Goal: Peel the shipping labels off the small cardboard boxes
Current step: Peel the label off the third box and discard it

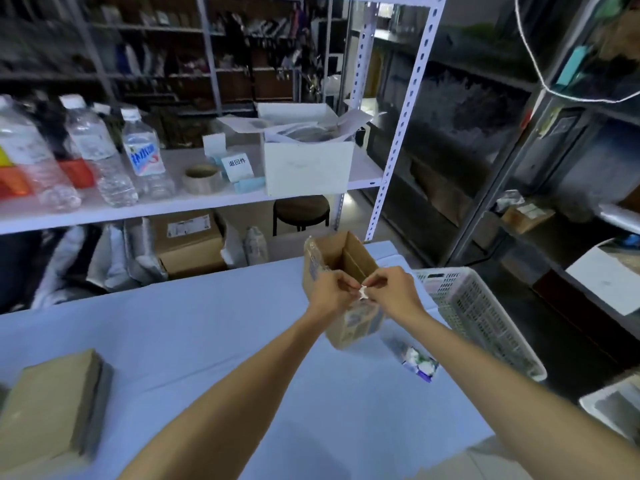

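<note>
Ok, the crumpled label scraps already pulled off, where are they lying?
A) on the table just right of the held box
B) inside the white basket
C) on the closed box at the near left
A: the crumpled scraps lie on the table, between the held box and the white basket.

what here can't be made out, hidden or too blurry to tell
- Head view: print on the shipping label of the open cardboard box is blurred.
- Head view: the white scrap pinched between the left hand and right hand is too small to tell whether it is still attached.
- Head view: the closed box at lower left is cut by the frame edge; no label shows on its visible faces.
- Head view: crumpled bits on the table are too blurred to identify.
</note>
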